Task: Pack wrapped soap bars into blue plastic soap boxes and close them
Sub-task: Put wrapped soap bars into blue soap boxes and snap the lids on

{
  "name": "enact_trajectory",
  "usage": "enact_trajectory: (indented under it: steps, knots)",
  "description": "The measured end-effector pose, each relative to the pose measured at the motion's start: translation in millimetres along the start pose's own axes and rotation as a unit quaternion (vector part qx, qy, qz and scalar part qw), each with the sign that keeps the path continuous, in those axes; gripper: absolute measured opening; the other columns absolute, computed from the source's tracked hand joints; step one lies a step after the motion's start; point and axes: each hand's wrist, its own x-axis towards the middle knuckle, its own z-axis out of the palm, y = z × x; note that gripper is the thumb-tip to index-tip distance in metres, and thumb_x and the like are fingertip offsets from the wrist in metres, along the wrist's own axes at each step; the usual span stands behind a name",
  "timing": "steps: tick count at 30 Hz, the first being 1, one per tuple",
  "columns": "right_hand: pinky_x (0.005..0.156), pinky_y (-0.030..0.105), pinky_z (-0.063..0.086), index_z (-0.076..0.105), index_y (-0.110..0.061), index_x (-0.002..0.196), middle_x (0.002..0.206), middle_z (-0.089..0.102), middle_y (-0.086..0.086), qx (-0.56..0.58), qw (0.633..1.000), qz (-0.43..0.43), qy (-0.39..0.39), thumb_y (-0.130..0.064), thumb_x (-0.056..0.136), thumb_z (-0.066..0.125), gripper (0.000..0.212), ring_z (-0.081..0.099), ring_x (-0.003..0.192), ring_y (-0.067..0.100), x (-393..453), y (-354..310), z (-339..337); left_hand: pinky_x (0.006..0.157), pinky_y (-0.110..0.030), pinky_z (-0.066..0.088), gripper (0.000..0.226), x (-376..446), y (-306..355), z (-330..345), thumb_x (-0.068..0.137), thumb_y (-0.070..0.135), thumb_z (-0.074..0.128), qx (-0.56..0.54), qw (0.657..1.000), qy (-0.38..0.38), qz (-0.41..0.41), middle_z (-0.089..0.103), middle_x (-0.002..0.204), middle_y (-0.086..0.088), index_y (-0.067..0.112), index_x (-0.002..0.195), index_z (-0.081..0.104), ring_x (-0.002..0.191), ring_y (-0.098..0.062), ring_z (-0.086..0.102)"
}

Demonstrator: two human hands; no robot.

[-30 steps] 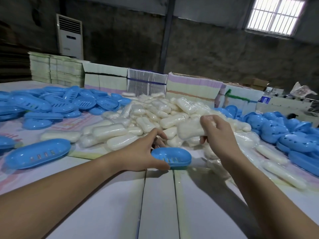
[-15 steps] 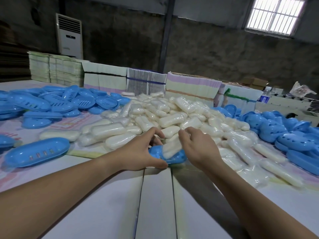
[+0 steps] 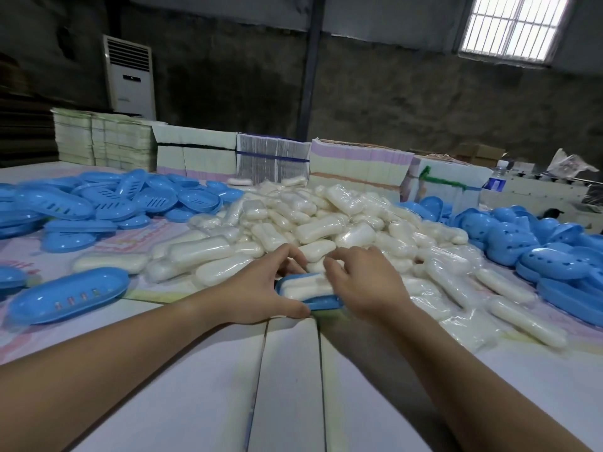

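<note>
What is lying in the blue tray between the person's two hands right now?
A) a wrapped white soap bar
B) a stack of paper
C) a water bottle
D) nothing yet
A: a wrapped soap bar lies in the blue tray, with the left hand gripping the tray's near end and the right hand on the bar.

Dark concrete wall (image 3: 408, 102), barred window (image 3: 514, 27) — daylight, standing air conditioner (image 3: 130, 76)
</note>
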Motion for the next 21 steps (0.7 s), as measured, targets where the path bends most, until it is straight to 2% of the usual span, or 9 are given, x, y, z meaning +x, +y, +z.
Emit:
enact_trajectory:
  steps: [3, 5, 7, 9, 10, 12, 15, 17, 21]
  knots:
    - [0.076, 0.029, 0.044, 0.071, -0.026, 0.108, 0.094, 0.068, -0.001, 0.085, 0.994, 0.033, -0.060, -0.026, 0.091, 0.053, 0.024, 0.057, 0.095, 0.016, 4, 18, -14, 0.091, -0.028, 0.055, 0.059, 4, 3, -4, 0.069, 0.026, 0.090, 0.015, 0.999, -0.036, -0.023, 0.066, 0.115, 0.011, 0.037, 0.112, 0.052, 0.105, -0.009, 0.064]
    - [0.061, 0.021, 0.042, 0.074, -0.024, 0.094, 0.084, 0.069, -0.003, 0.121, 0.987, 0.051, -0.095, -0.020, 0.087, 0.057, 0.019, 0.058, 0.073, 0.006, 3, 25, -15, 0.093, -0.028, 0.055, 0.059, 8, 7, -10, 0.070, 0.031, 0.090, 0.037, 0.996, -0.065, -0.046, 0.064, 0.117, 0.014, 0.040, 0.113, 0.051, 0.106, -0.009, 0.064]
    - [0.052, 0.019, 0.043, 0.076, -0.020, 0.088, 0.077, 0.071, -0.001, 0.132, 0.983, 0.055, -0.112, -0.016, 0.085, 0.057, 0.020, 0.056, 0.056, 0.003, 2, 24, -14, 0.094, -0.029, 0.055, 0.059, 13, 12, -13, 0.070, 0.030, 0.091, 0.044, 0.993, -0.088, -0.061, 0.064, 0.118, 0.013, 0.039, 0.113, 0.052, 0.104, -0.009, 0.064]
    - [0.065, 0.028, 0.053, 0.076, -0.014, 0.090, 0.085, 0.073, 0.008, 0.107, 0.988, 0.044, -0.104, -0.013, 0.083, 0.055, 0.022, 0.065, 0.070, 0.013, 2, 20, -11, 0.094, -0.029, 0.054, 0.060, 14, 13, -14, 0.070, 0.027, 0.092, 0.041, 0.992, -0.092, -0.072, 0.064, 0.118, 0.012, 0.038, 0.114, 0.053, 0.103, -0.011, 0.064]
    - [0.074, 0.035, 0.054, 0.074, -0.010, 0.092, 0.093, 0.072, 0.013, 0.085, 0.991, 0.038, -0.096, -0.012, 0.083, 0.054, 0.023, 0.065, 0.084, 0.022, 2, 19, -10, 0.094, -0.030, 0.054, 0.060, 13, 12, -13, 0.070, 0.026, 0.092, 0.038, 0.993, -0.087, -0.074, 0.064, 0.118, 0.011, 0.038, 0.115, 0.053, 0.104, -0.011, 0.064]
    - [0.082, 0.043, 0.052, 0.072, -0.005, 0.096, 0.098, 0.070, 0.019, 0.044, 0.996, 0.022, -0.077, -0.012, 0.083, 0.053, 0.025, 0.060, 0.096, 0.031, 3, 17, -7, 0.095, -0.027, 0.054, 0.060, 9, 9, -9, 0.071, 0.027, 0.091, 0.044, 0.995, -0.066, -0.058, 0.063, 0.119, 0.011, 0.038, 0.117, 0.053, 0.109, -0.010, 0.062]
    - [0.088, 0.035, 0.048, 0.073, -0.016, 0.106, 0.101, 0.068, 0.009, -0.027, 0.997, -0.005, -0.068, -0.016, 0.086, 0.050, 0.030, 0.051, 0.105, 0.023, 0, 12, -5, 0.090, -0.021, 0.053, 0.057, 4, 5, -4, 0.074, 0.025, 0.089, 0.048, 0.998, -0.040, -0.020, 0.062, 0.120, 0.010, 0.037, 0.117, 0.052, 0.110, -0.007, 0.060]
    - [0.082, 0.029, 0.042, 0.068, -0.030, 0.117, 0.103, 0.060, 0.004, -0.062, 0.995, -0.028, -0.075, -0.018, 0.087, 0.048, 0.038, 0.049, 0.107, 0.020, -2, 7, -3, 0.089, -0.021, 0.053, 0.057, 3, 4, -3, 0.074, 0.023, 0.089, 0.036, 0.999, -0.035, -0.010, 0.063, 0.120, 0.008, 0.036, 0.115, 0.052, 0.107, -0.009, 0.062]
    - [0.076, 0.028, 0.040, 0.068, -0.034, 0.116, 0.102, 0.061, 0.003, -0.033, 0.998, -0.002, -0.055, -0.023, 0.087, 0.049, 0.037, 0.051, 0.106, 0.018, -5, 3, -7, 0.086, -0.017, 0.053, 0.057, 3, 1, -3, 0.073, 0.025, 0.090, 0.032, 0.999, -0.030, -0.001, 0.064, 0.118, 0.011, 0.038, 0.115, 0.052, 0.105, -0.004, 0.062]
